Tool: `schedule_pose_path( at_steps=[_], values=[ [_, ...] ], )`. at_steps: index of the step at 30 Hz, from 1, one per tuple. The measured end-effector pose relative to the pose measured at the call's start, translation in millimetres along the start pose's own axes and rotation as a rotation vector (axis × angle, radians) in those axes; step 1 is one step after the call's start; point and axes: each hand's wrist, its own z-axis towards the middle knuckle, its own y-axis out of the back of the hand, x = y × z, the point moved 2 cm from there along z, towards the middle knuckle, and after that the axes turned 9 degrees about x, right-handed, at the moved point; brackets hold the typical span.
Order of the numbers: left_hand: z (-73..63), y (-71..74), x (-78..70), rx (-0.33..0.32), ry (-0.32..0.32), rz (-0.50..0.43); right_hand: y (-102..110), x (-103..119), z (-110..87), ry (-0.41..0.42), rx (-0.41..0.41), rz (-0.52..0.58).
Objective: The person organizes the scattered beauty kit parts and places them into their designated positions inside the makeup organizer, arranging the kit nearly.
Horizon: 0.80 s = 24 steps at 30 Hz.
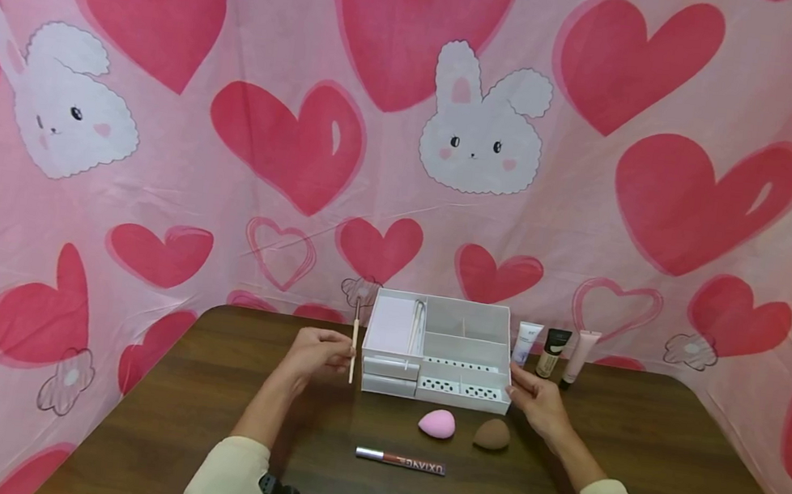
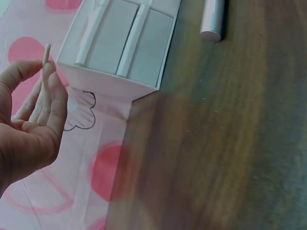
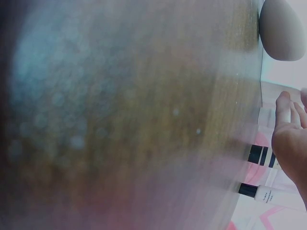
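Note:
My left hand (image 1: 316, 354) pinches a slim makeup brush (image 1: 353, 348) with a light handle, upright, just left of the white cosmetics organizer (image 1: 391, 387). In the left wrist view, the handle's end (image 2: 47, 51) pokes up between thumb and fingers. On the organizer's other side, my right hand (image 1: 541, 404) touches its right wall with extended fingers. Several thin light sticks lean in the organizer's upper left compartment. A pink makeup sponge (image 1: 438, 424) and a brown makeup sponge (image 1: 493, 435) lie before it, and a lip gloss tube (image 1: 401, 461) lies nearer me.
Right of the organizer stand a white tube (image 1: 525, 343), a black-and-beige tube (image 1: 553, 353) and a pink tube (image 1: 580, 358). Two small drawers (image 1: 391, 368) face me at the organizer's left. A heart-and-rabbit cloth (image 1: 390, 173) hangs behind the dark wooden table (image 1: 201, 412).

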Motion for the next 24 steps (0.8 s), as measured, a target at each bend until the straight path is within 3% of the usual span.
schedule_pose_path(
  at_steps=[8,24],
  values=[
    [13.1,-4.2,-15.3,0.027,-0.020,0.015,1,-1,0.9,0.006,-0.008,-0.011],
    [41.5,-15.9,-41.0,0.032,0.013,0.064,1,-2,1.7,0.001,-0.002,0.005]
  ],
)
